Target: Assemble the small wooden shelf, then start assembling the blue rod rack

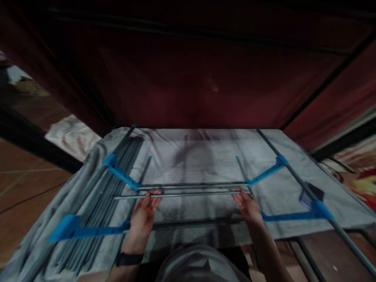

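My left hand (143, 217) and my right hand (248, 205) each pinch one end of a thin grey metal rod (188, 193) that lies crosswise over a grey cloth (202, 156). A second grey rod (194, 184) runs just behind it, joined to blue plastic connectors (122, 174) on the left and blue plastic connectors (266, 172) on the right. A dark band sits on my left wrist. The picture is dim and blurred.
A bundle of grey rods (108, 199) lies along the left of the cloth. A long rod with blue joints (311, 205) runs down the right side. Dark red fabric walls (205, 78) rise behind. Brown tiled floor (20, 188) shows on the left.
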Tool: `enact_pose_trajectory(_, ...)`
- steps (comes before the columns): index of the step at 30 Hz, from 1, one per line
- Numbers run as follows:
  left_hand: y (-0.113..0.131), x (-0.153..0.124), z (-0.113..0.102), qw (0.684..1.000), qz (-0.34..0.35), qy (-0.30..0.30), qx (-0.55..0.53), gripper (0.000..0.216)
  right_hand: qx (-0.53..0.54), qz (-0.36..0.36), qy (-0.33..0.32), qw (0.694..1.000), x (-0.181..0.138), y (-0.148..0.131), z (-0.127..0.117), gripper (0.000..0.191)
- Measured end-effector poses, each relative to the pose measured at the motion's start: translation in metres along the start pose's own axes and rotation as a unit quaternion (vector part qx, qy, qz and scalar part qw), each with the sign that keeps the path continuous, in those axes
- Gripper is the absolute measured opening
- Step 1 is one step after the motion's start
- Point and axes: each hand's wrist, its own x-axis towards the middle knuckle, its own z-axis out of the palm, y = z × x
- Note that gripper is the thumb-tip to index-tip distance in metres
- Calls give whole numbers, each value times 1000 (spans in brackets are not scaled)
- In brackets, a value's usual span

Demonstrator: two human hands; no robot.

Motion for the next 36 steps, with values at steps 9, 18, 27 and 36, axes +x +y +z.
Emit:
enact_pose_trajectory(9, -8, -1, 14, 997, -57, 17, 51, 27, 107, 9, -48, 993, -23, -19, 25, 25)
enact_pose_trajectory(18, -7, 5, 15, 995, -70, 36, 62, 29, 52, -48, -29, 997, -36, -42, 41, 35)
enact_pose_trajectory(27, -4, -2, 25, 993, -96, 51, 53, 28, -7, -96, -6, 995, -36, -46, 43, 37)
enact_pose_trajectory(36, -3, -6, 30, 992, -116, 41, 34, 29, 53, -40, -35, 997, -31, -43, 30, 36)
